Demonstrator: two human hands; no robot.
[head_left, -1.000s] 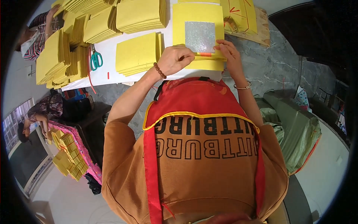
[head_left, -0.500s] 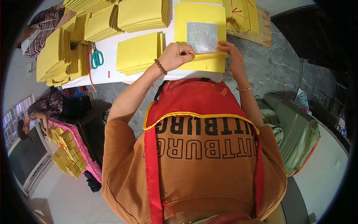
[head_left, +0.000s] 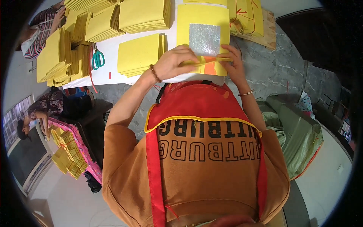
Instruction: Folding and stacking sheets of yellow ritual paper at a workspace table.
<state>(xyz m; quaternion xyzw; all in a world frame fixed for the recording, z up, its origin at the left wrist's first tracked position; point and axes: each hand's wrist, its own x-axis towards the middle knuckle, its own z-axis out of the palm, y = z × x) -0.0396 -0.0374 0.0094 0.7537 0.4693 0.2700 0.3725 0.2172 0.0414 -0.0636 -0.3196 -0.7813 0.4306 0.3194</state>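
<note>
In front of me lies a yellow paper sheet [head_left: 183, 22] with a shiny silver square [head_left: 204, 38] on it. Across its near part, below the silver, a narrow folded strip of yellow paper is raised, and an orange patch [head_left: 209, 68] shows by it. My left hand [head_left: 177, 62], a beaded bracelet at its wrist, pinches the strip's left end with curled fingers. At the right end my right hand [head_left: 232, 64] grips the same strip between thumb and fingers. To the left of my left hand sits a small stack of yellow paper [head_left: 138, 55].
Tall stacks of folded yellow paper [head_left: 145, 17] fill the table's far left. Teal-handled scissors [head_left: 98, 59] and a red strip [head_left: 92, 77] lie beside them. Bundles tied with red string [head_left: 247, 19] stand at far right. Two people work at left, one by a pink-covered table [head_left: 85, 151].
The folded yellow strip, flat on the sheet before, is lifted and tilted, uncovering an orange patch. My left hand has moved slightly left and nearer; my right fingers have closed on the strip.
</note>
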